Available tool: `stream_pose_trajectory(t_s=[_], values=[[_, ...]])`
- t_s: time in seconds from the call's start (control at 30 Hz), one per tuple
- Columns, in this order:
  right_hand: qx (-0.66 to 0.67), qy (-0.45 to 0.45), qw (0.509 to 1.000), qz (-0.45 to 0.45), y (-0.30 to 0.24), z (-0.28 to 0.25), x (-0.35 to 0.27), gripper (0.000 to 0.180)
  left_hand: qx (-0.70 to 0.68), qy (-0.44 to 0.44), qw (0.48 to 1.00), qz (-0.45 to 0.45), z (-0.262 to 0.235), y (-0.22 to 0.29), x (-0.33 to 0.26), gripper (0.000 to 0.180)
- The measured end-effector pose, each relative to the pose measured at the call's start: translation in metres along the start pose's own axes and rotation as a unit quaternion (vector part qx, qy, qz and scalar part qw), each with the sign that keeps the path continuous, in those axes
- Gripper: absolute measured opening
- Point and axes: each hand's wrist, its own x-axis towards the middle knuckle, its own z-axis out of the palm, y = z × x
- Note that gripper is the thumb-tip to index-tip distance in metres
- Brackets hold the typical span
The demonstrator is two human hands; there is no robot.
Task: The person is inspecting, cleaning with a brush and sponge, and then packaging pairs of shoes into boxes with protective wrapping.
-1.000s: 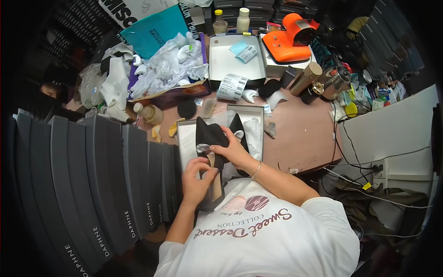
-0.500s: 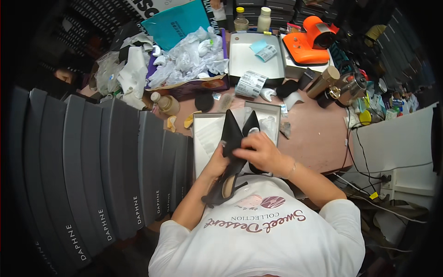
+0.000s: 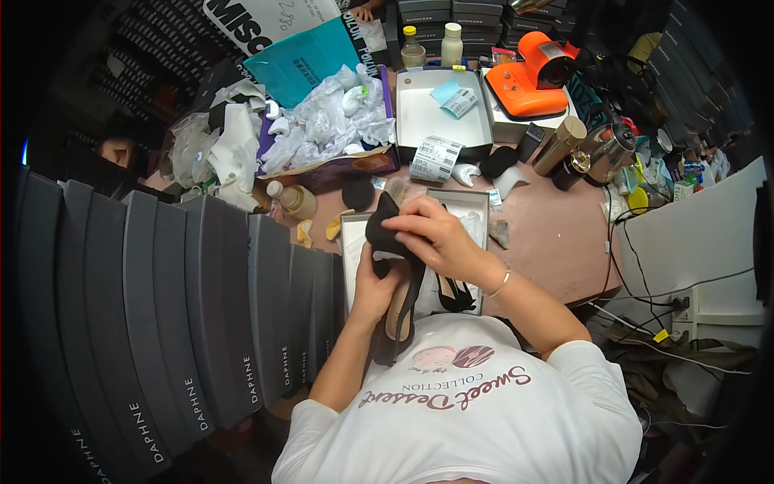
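Observation:
A black high-heeled shoe (image 3: pixel 409 294) with a pointed toe and a beige insole is held up over the open shoe box (image 3: pixel 347 242). My left hand (image 3: pixel 375 289) is wrapped round its side near the middle. The bent fingers of my right hand (image 3: pixel 442 235) press together against the toe. Whether anything small sits between those fingertips is hidden. In the box, partly covered by my right arm, lies another black shoe (image 3: pixel 456 295), with white tissue paper (image 3: pixel 474 230) beside it.
Tall stacks of grey shoe boxes (image 3: pixel 214 298) line the left. On the pink table (image 3: pixel 556 242) stand a purple carton of crumpled tissue (image 3: pixel 330 165), a white tray (image 3: pixel 411 105) with labels, an orange device (image 3: pixel 528 85), and bottles (image 3: pixel 297 199). Cables (image 3: pixel 637 266) hang at the right.
The shoe has tipped, drawing its toe closer and showing more of its insole. My right hand has moved slightly up and left along the toe. More of the shoe in the box shows.

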Motion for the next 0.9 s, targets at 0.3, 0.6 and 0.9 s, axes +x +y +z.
stream_pose_trajectory(t_s=[0.3, 0.6, 0.9], values=[[-0.14, 0.062, 0.988, 0.009, 0.037, -0.031, 0.014, 0.021, -0.214, -0.066, 0.968, -0.114, -0.006, -0.012, -0.027, 0.057], [0.024, 0.084, 0.99, 0.108, 0.017, -0.014, -0.008, 0.03, -0.43, -0.223, 0.833, -0.267, -0.05, -0.061, -0.013, 0.071], [-0.203, -0.056, 0.977, 0.021, 0.013, 0.033, -0.035, 0.033, -0.207, -0.103, 0.956, -0.178, -0.02, -0.028, -0.013, 0.076]])
